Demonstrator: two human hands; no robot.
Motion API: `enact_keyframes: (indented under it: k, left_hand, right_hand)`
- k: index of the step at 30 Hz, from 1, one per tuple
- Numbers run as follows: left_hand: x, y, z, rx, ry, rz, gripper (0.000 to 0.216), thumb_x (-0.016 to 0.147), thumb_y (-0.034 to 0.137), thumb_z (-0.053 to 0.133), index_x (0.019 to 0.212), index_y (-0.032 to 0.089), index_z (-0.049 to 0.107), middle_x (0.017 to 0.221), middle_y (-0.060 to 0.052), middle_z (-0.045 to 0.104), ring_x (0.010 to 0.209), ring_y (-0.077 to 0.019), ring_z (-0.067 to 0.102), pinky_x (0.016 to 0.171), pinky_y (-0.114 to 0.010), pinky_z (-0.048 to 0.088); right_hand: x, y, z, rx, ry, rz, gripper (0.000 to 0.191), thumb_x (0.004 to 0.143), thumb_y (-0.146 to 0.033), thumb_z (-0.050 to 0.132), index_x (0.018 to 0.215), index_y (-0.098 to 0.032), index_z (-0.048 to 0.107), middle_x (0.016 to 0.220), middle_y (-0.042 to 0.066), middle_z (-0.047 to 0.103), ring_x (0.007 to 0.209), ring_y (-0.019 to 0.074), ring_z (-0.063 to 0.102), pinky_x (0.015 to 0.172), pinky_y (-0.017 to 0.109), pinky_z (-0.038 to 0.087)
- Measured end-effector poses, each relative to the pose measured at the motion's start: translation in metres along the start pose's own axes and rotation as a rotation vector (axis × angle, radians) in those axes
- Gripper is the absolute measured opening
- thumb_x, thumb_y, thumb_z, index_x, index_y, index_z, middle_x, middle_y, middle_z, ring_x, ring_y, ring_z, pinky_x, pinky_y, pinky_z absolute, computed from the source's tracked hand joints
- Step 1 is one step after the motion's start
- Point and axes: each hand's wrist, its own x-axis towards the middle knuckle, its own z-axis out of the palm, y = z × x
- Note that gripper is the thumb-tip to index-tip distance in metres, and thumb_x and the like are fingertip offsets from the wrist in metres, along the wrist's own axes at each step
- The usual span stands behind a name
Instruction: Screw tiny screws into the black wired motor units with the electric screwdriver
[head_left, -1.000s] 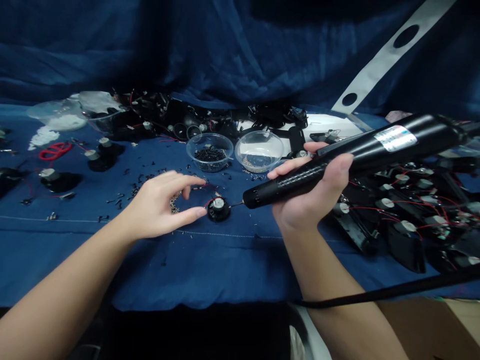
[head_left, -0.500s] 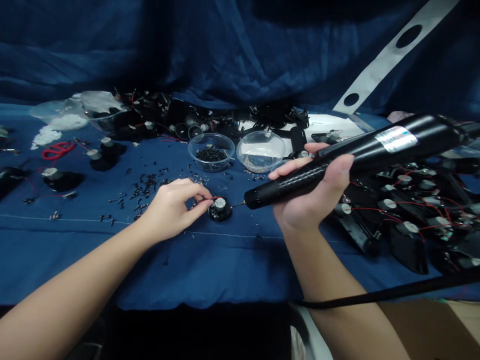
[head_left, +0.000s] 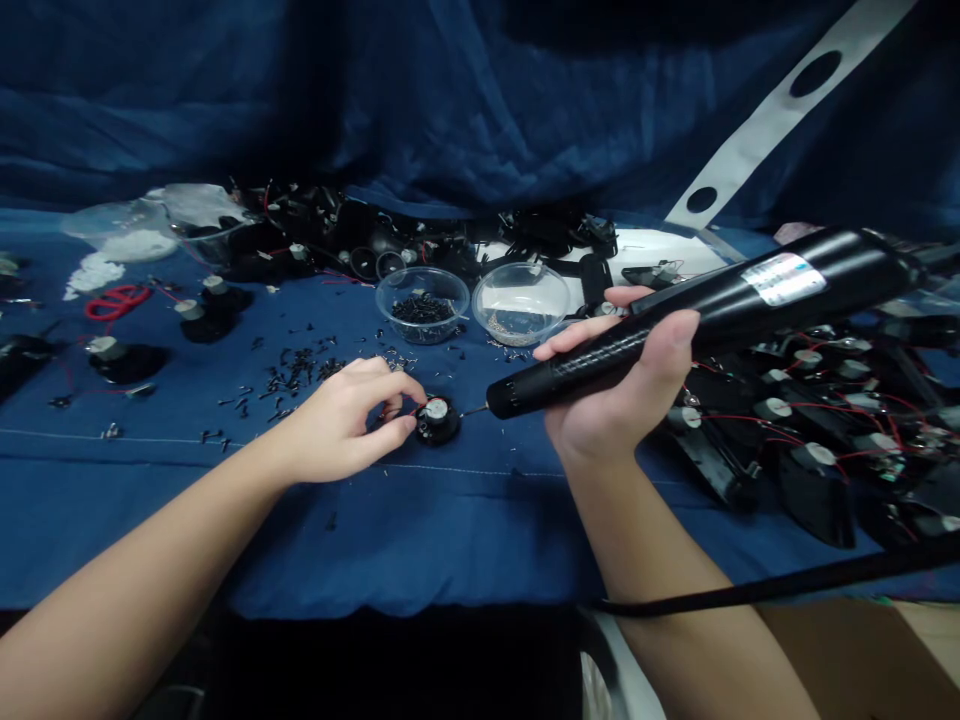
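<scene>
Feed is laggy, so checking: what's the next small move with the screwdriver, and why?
Probably ease the electric screwdriver in the right hand onto the motor part: the left hand pinches it steady, and the bit tip sits just beside it.

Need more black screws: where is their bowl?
Head view, centre: the bowl of black screws sits left of the bowl of silver parts, beyond the left hand.

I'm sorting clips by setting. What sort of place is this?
Likely a small-parts assembly bench in a workshop. The right hand grips a corded electric screwdriver, the left hand pinches a small motor on the blue-clothed table, clear bowls hold screws, and more wired motors are piled at right.
</scene>
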Motion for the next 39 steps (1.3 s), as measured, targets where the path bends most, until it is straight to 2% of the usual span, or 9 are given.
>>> enact_keyframes:
  k: [6, 13, 17, 20, 24, 26, 30, 34, 39]
  left_hand:
    - [-0.001, -0.003, -0.003, 0.014, -0.011, 0.033, 0.012, 0.093, 0.022, 0.061, 0.094, 0.021, 0.073, 0.073, 0.0, 0.065, 0.076, -0.0179, 0.059, 0.081, -0.036, 0.048]
    - [0.001, 0.002, -0.004, -0.02, -0.002, -0.041, 0.018, 0.094, 0.035, 0.062, 0.09, 0.021, 0.071, 0.078, -0.002, 0.066, 0.078, -0.0192, 0.06, 0.076, -0.034, 0.05]
    - [0.001, 0.003, -0.003, 0.026, -0.024, -0.073, 0.011, 0.087, 0.032, 0.067, 0.088, 0.021, 0.069, 0.078, -0.001, 0.064, 0.076, -0.0183, 0.06, 0.073, -0.032, 0.05]
    - [0.0, -0.002, 0.0, 0.044, -0.024, -0.043, 0.008, 0.09, 0.027, 0.065, 0.084, 0.021, 0.066, 0.076, -0.001, 0.063, 0.075, -0.0172, 0.059, 0.069, -0.03, 0.048]
    - [-0.001, -0.01, 0.006, 0.171, 0.002, 0.068, 0.018, 0.094, 0.015, 0.054, 0.082, 0.02, 0.067, 0.074, -0.003, 0.065, 0.077, -0.0192, 0.059, 0.072, -0.032, 0.047]
    - [-0.001, -0.008, 0.008, 0.304, 0.001, 0.082, 0.021, 0.095, 0.017, 0.053, 0.087, 0.02, 0.072, 0.075, -0.005, 0.068, 0.078, -0.0214, 0.059, 0.074, -0.036, 0.047]
    - [-0.002, 0.005, 0.006, 0.447, -0.051, 0.018, 0.036, 0.096, 0.039, 0.058, 0.116, 0.018, 0.078, 0.075, -0.008, 0.069, 0.079, -0.0268, 0.063, 0.076, -0.041, 0.049]
    - [-0.004, 0.016, -0.002, 0.239, -0.121, -0.099, 0.057, 0.095, 0.05, 0.06, 0.141, 0.016, 0.069, 0.079, -0.006, 0.07, 0.079, -0.0251, 0.066, 0.075, -0.037, 0.052]
    - [-0.004, 0.014, -0.01, -0.066, -0.253, -0.186, 0.068, 0.089, 0.039, 0.069, 0.154, 0.022, 0.059, 0.088, 0.0, 0.073, 0.075, -0.018, 0.069, 0.07, -0.029, 0.054]
  right_hand:
    - [0.0, 0.001, 0.0, -0.029, 0.002, 0.024, 0.045, 0.099, -0.066, 0.048, 0.101, -0.024, 0.062, 0.058, -0.007, 0.066, 0.048, 0.0147, 0.065, 0.05, 0.031, 0.053]
    - [-0.001, 0.0, -0.001, -0.028, -0.012, 0.034, 0.046, 0.099, -0.068, 0.049, 0.103, -0.024, 0.061, 0.061, -0.006, 0.067, 0.049, 0.0145, 0.067, 0.05, 0.03, 0.054]
    - [0.0, -0.001, 0.001, -0.042, 0.007, 0.039, 0.044, 0.098, -0.067, 0.05, 0.101, -0.024, 0.061, 0.059, -0.007, 0.066, 0.048, 0.0147, 0.066, 0.049, 0.031, 0.053]
    - [0.0, -0.002, 0.002, -0.025, 0.024, 0.032, 0.043, 0.098, -0.065, 0.052, 0.099, -0.023, 0.062, 0.057, -0.006, 0.067, 0.047, 0.0147, 0.065, 0.05, 0.031, 0.053]
    - [0.0, -0.003, 0.003, -0.016, 0.029, 0.033, 0.044, 0.097, -0.066, 0.053, 0.1, -0.023, 0.062, 0.057, -0.006, 0.067, 0.046, 0.0153, 0.064, 0.05, 0.032, 0.053]
    - [0.0, -0.002, 0.002, -0.028, 0.026, 0.038, 0.045, 0.097, -0.068, 0.052, 0.1, -0.024, 0.062, 0.057, -0.006, 0.067, 0.046, 0.0156, 0.065, 0.05, 0.032, 0.053]
    - [0.0, -0.002, 0.002, -0.033, 0.019, 0.04, 0.045, 0.097, -0.068, 0.051, 0.101, -0.024, 0.061, 0.058, -0.006, 0.066, 0.047, 0.0151, 0.066, 0.049, 0.031, 0.053]
    - [0.0, -0.002, 0.001, -0.039, 0.01, 0.041, 0.046, 0.098, -0.068, 0.05, 0.102, -0.024, 0.06, 0.059, -0.007, 0.065, 0.048, 0.0148, 0.066, 0.049, 0.03, 0.053]
    - [0.0, 0.0, 0.0, -0.032, 0.014, 0.038, 0.045, 0.098, -0.066, 0.05, 0.101, -0.023, 0.062, 0.058, -0.006, 0.067, 0.048, 0.0151, 0.066, 0.049, 0.031, 0.052]
